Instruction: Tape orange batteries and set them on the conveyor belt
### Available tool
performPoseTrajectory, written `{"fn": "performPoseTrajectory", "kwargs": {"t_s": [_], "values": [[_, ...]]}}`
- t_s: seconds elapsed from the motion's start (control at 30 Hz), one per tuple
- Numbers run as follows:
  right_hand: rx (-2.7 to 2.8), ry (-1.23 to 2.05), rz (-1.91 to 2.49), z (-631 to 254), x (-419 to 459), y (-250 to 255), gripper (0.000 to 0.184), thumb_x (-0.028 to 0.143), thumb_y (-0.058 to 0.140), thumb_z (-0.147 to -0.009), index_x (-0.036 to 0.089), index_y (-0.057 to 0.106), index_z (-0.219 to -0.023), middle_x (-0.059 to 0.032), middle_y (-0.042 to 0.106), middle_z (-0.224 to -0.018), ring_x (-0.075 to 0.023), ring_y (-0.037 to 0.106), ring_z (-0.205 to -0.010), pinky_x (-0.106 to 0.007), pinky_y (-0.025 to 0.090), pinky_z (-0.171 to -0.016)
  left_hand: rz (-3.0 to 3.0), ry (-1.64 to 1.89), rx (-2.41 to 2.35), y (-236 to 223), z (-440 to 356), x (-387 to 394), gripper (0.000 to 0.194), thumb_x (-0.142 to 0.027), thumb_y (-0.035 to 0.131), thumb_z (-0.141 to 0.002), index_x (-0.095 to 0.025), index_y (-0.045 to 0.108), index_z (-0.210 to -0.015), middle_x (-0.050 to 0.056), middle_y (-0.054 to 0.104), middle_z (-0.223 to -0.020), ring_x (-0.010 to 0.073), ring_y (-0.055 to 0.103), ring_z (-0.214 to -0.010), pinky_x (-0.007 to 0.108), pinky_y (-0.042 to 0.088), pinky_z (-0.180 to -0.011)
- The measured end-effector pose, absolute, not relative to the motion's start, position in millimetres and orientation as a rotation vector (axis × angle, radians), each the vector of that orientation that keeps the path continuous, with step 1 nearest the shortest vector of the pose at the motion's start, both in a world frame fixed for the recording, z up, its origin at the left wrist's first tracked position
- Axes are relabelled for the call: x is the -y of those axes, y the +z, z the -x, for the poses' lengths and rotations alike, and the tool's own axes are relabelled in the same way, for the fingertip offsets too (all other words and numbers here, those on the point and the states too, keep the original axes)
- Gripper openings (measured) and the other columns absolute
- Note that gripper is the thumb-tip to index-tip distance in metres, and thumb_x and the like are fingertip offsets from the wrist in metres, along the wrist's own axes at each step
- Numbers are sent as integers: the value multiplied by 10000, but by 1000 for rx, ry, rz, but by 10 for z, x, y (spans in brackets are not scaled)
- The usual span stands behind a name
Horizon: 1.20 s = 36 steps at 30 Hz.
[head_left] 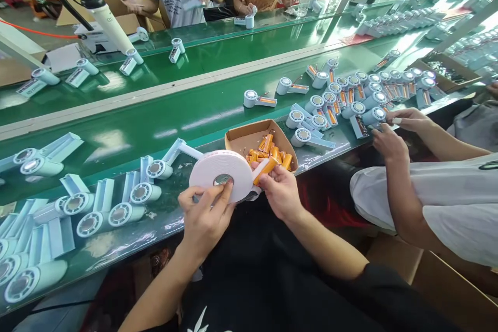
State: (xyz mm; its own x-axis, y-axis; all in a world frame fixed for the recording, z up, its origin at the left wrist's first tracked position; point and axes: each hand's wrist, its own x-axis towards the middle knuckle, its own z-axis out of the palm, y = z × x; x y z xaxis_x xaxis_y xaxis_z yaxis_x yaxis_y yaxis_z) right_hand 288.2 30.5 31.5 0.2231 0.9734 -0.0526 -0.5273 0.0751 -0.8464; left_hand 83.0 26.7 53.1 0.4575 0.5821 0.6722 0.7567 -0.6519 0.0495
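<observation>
My left hand grips a large roll of white tape, its fingers hooked into the core hole. Close by on the right, my right hand pinches an orange battery cell against the roll's edge. A white strip shows along the side of that battery. Behind both hands sits a cardboard box with several orange wired batteries inside. Left of the roll, pale blue fan housings with open handles lie on the green work surface.
A green conveyor belt runs across the view, with fan units carrying orange batteries on it. At right, a co-worker's hands handle a fan unit beside a dense cluster. People stand across the line. A white cylindrical tool hangs at upper left.
</observation>
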Motion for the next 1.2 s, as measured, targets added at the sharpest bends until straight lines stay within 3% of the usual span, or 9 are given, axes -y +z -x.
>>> {"fn": "performPoseTrajectory", "kwargs": {"t_s": [0.13, 0.3, 0.5, 0.6, 0.73, 0.87, 1.0, 1.1, 1.2], "values": [[519, 879, 783, -3629, -537, 513, 333, 416, 935, -798, 254, 795, -1054, -20, 829, -1130, -176, 798, -1034, -284, 671, -919, 2493, -727, 1371, 115, -335, -165, 317, -334, 683, -991, -193, 741, -1270, 110, 756, -1034, 297, 566, -1008, 444, 443, -943], [493, 622, 915, -4585, -219, 477, 515, 396, 950, -782, 283, 732, -1234, -30, 821, -1153, -173, 810, -1011, -256, 678, -840, 2409, -688, 1585, -189, 41, -244, 622, -528, 583, -1009, -191, 525, -1529, 184, 691, -1270, 400, 557, -1257, 564, 414, -1097], [430, 613, 1052, -4587, 216, 111, 568, 420, 925, -809, 325, 664, -1304, -45, 826, -1114, -208, 828, -951, -299, 693, -789, 3063, -747, 879, 176, -1925, -996, 371, -305, 651, -1012, -255, 659, -1379, 89, 736, -1255, 272, 622, -1204, 437, 514, -1084], [402, 586, 1055, -4573, 320, 125, 575, 409, 936, -793, 314, 664, -1291, -55, 826, -1111, -230, 832, -938, -334, 702, -789, 3178, -216, 720, 335, -3026, -1387, 409, -334, 693, -980, -240, 689, -1379, 125, 628, -1501, 367, 497, -1406, 557, 475, -1168], [393, 547, 1072, -4610, 482, 128, 586, 416, 932, -794, 314, 663, -1304, -59, 827, -1077, -259, 832, -958, -400, 699, -865, 3151, 9, 732, 361, -3688, -1591, 252, -148, 624, -955, -189, 792, -1138, 180, 687, -1358, 412, 525, -1347, 525, 614, -928], [370, 564, 1102, -4624, 573, 25, 603, 441, 926, -791, 309, 660, -1315, -61, 828, -1038, -271, 834, -932, -441, 687, -900, 3147, 40, 694, 462, -3409, -1750, 283, -45, 652, -860, -213, 798, -1034, 134, 709, -1290, 338, 551, -1287, 402, 625, -880], [469, 633, 1088, -4631, 320, -2, 568, 447, 928, -781, 340, 645, -1262, -48, 833, -1033, -282, 819, -1022, -445, 669, -899, 3029, -36, 956, 705, -2679, -2384, 353, -40, 610, -869, -215, 778, -1124, 127, 641, -1430, 371, 458, -1404, 484, 569, -1047], [645, 721, 1080, -4626, -246, 77, 583, 457, 932, -760, 331, 640, -1249, -50, 835, -1028, -285, 809, -1047, -411, 664, -839, 2937, 46, 1253, 774, -2176, -3039, 177, -127, 631, -930, -185, 785, -995, 160, 698, -1285, 373, 574, -1290, 509, 582, -1006], [875, 848, 1057, -4528, -1091, 198, 608, 456, 916, -740, 283, 649, -1258, -49, 833, -1016, -279, 803, -1043, -409, 660, -837, 2962, 152, 1408, 659, -1869, -3512, 176, -318, 704, -989, -185, 742, -1097, 109, 714, -1222, 272, 674, -1141, 464, 599, -973]]}}
